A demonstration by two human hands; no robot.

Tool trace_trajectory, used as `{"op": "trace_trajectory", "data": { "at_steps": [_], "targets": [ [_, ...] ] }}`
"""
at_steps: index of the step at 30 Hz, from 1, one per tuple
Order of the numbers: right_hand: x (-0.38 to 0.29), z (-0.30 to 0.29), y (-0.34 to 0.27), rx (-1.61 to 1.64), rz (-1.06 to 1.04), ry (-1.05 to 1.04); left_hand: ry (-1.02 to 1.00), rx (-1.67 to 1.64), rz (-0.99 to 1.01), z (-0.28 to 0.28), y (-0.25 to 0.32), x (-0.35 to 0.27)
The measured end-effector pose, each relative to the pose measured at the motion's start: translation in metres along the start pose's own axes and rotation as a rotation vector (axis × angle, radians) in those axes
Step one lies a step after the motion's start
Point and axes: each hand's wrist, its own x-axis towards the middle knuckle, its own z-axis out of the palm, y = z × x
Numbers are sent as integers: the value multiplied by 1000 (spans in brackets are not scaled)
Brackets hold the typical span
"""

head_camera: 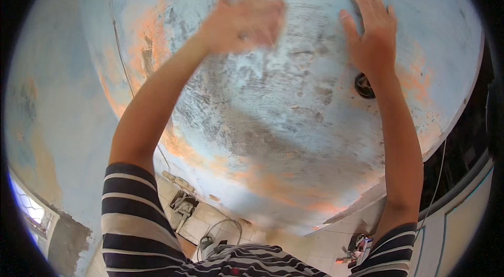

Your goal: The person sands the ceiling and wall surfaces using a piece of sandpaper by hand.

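Before me is a wall (275, 119) with worn pale-blue paint, orange undercoat and grey scuffed patches. My left hand (252, 21) is raised in front of its upper part and blurred by motion. Its fingers look curled, and whether they hold anything cannot be made out. Further right, my right hand (370, 29) rests against the wall with fingers spread and nothing in it. Just below that wrist, partly covered by the forearm, is a round dark box opening (364, 86) in the wall, with what look like wires inside.
A thin cable (118, 45) runs down the wall at left. On the tiled floor (319, 251) lie a power strip (179, 181), a container with tools (183, 206), a looped cord (232, 222) and several small items (356, 247). A barred window (35, 214) is at lower left; a dark opening (453, 159) borders the wall at right.
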Motion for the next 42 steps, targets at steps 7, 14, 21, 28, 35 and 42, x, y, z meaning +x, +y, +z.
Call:
{"op": "trace_trajectory", "data": {
  "at_steps": [7, 14, 21, 28, 35, 42],
  "targets": [
    [35, 49, -100, 271, -159, -111, 168, -110, -121, 19, -83, -106],
    [79, 133, -187, 249, -235, -71, 310, 108, -416, -23, -217, -139],
    [78, 151, -183, 72, -89, 182, -146, -115, 375, 9, -178, -176],
    [80, 160, -196, -4, -93, 195, 282, 9, -142, -32, -294, -151],
    [80, 157, -194, -51, -102, 190, -2, -185, 582, -2, -240, -164],
    [79, 153, -194, -29, -71, 153, 102, -144, 208, -11, -258, -152]
  ]
}}
